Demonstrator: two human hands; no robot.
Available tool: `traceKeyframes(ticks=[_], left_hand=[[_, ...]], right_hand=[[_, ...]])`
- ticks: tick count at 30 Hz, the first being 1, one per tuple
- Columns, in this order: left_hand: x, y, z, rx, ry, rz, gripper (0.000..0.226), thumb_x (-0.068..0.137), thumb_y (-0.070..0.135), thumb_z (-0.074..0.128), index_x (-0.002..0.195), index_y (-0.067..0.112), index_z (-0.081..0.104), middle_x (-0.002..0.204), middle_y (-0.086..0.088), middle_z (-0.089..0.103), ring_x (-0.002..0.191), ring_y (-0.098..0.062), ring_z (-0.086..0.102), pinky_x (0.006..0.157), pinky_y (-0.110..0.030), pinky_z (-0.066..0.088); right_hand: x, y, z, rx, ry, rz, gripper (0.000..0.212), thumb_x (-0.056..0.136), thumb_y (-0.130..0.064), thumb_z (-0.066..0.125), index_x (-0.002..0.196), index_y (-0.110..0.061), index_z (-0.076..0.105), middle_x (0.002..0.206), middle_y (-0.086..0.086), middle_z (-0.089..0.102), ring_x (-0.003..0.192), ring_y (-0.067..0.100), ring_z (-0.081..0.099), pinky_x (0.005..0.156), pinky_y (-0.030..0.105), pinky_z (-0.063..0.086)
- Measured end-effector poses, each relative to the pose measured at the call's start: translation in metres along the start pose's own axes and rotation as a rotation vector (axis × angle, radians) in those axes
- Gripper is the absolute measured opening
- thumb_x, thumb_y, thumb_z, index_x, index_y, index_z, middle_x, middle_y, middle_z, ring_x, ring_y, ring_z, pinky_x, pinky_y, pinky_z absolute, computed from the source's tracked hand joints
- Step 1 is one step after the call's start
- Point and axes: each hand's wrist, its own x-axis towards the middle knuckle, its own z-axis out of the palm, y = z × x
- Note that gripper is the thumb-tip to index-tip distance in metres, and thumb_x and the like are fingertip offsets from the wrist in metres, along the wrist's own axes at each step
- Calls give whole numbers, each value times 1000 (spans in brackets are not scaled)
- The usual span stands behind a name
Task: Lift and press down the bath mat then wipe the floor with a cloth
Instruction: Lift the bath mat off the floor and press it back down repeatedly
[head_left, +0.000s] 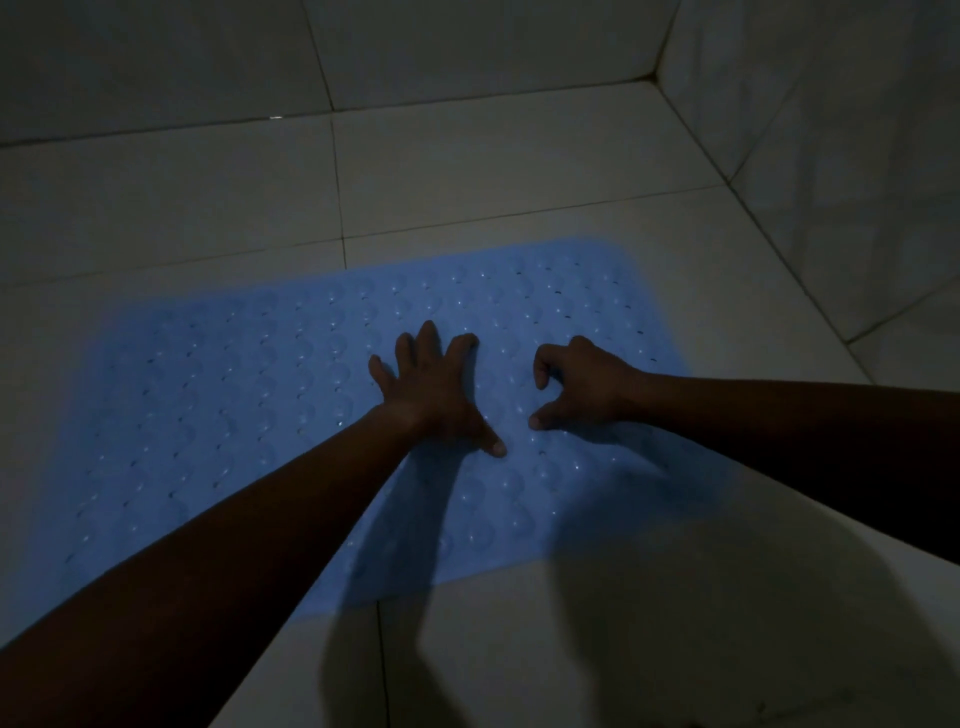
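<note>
- Bath mat (234, 415), pale blue and dimpled, lies flat on the tiled floor (519, 171) in dim light.
- Left hand (434, 392) rests palm down near the mat's middle, fingers straight and spread, pressing on it.
- Right hand (582, 384) sits just beside it on the mat, fingers curled under, thumb tip touching the surface, grasping nothing.
- Tiled wall (831, 104) rises beyond the mat's far right corner.
- Shadows (395, 519) of both arms fall across the mat's near edge.

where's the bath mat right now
Head view: the mat lies flat on the tiled floor, centre-left of frame, with the left hand and right hand on its right half.
</note>
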Motion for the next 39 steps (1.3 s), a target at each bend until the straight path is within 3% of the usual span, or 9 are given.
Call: traceKeyframes(ticks=[6, 10, 17, 21, 25, 39], left_hand=[[1, 4, 6, -35, 11, -42, 140, 44, 64, 89, 152, 45, 1, 162, -4, -21, 147, -37, -21, 111, -69, -7], [7, 12, 3, -42, 27, -93, 140, 38, 56, 94, 148, 45, 8, 161, -5, -11, 146, -41, -13, 111, -70, -2], [5, 20, 1, -71, 26, -109, 139, 38, 49, 96, 148, 42, 10, 160, -8, -6, 146, -43, -8, 114, -68, 0], [-7, 7, 8, -90, 19, -29, 135, 45, 61, 90, 151, 46, 7, 163, -4, -11, 148, -38, -13, 114, -69, 2], [-21, 3, 15, -30, -49, 39, 141, 45, 66, 87, 152, 47, -3, 162, -5, -23, 146, -38, -25, 110, -70, -7], [-20, 21, 20, 32, -63, -44, 149, 52, 51, 91, 152, 41, -19, 157, -12, -35, 142, -42, -31, 109, -67, -15]], right_hand=[[7, 3, -1, 25, -45, -30, 55, 61, -46, 91, 96, -30, 51, 111, 2, 40, 88, 20, 51, 64, 28, 41], [6, 3, 4, -15, 6, -9, 58, 59, -52, 90, 97, -32, 51, 108, 0, 39, 80, 18, 52, 70, 35, 46], [0, 2, 7, 19, 35, -9, 56, 62, -49, 89, 98, -30, 51, 111, 2, 39, 83, 20, 52, 68, 31, 42], [-4, 3, 6, -3, 2, -53, 58, 64, -51, 88, 101, -30, 49, 117, 5, 37, 90, 23, 52, 76, 34, 46], [-14, 6, 6, -30, -82, -57, 77, 54, -50, 93, 108, -34, 41, 122, 2, 27, 102, 26, 50, 92, 39, 51], [-11, -9, 14, -96, -75, 69, 87, 40, -39, 98, 97, -35, 32, 117, 1, 24, 92, 29, 50, 78, 44, 50]])
